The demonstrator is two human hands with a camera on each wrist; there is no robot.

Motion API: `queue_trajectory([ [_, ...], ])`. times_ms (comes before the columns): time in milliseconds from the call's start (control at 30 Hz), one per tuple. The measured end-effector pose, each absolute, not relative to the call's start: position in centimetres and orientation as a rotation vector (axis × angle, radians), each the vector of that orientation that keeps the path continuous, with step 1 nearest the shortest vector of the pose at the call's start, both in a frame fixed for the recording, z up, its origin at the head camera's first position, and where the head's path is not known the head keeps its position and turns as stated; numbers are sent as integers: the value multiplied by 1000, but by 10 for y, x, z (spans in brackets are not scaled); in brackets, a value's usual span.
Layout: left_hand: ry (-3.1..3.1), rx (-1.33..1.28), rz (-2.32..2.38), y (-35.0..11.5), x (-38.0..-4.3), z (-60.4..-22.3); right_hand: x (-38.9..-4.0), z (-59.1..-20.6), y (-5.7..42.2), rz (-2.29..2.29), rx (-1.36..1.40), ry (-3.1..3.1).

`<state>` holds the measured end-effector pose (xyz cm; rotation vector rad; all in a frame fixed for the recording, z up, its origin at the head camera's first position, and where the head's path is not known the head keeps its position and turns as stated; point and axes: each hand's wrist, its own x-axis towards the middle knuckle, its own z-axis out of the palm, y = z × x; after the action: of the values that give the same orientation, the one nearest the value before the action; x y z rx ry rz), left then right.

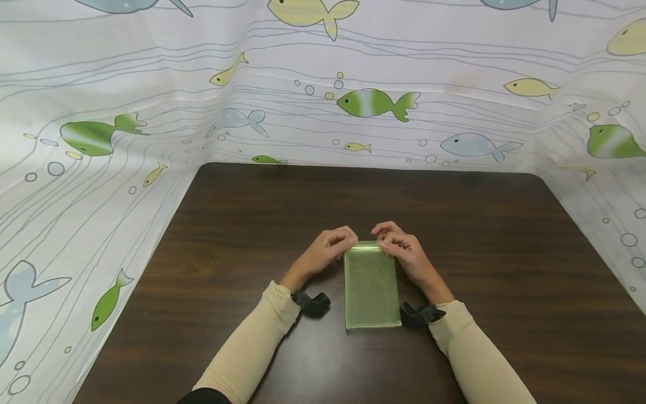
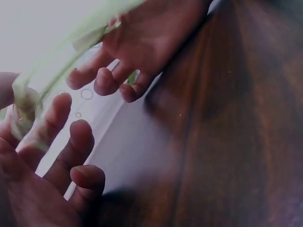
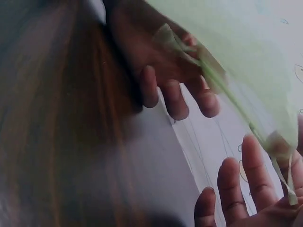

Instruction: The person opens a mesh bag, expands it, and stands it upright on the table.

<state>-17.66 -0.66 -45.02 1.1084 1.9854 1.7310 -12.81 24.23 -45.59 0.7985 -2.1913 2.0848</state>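
Note:
A translucent green zip-lock bag (image 1: 372,289) hangs between the two hands in the head view, its zip edge at the top. At its top left corner the left hand (image 1: 327,249) pinches the bag between thumb and index finger. The right hand (image 1: 410,258) holds the top right corner the same way, other fingers loosely spread. Up close in the left wrist view, the left hand (image 2: 47,165) has the thin film (image 2: 61,61) between its fingertips. From the right wrist, the right hand (image 3: 251,198) grips the bag's end (image 3: 284,142). No contents show inside the bag.
The dark wooden table (image 1: 242,202) lies beneath both hands. A white fish-print curtain (image 1: 303,62) stands along its back and sides. Black straps (image 1: 314,304) sit on both wrists, below beige sleeves (image 1: 249,342).

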Motion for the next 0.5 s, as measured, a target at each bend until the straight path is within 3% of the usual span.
queue_trajectory([
  [500, 1997, 1039, 1715, -9, -180, -447, -130, -453, 245, 2121, 789, -2206],
])
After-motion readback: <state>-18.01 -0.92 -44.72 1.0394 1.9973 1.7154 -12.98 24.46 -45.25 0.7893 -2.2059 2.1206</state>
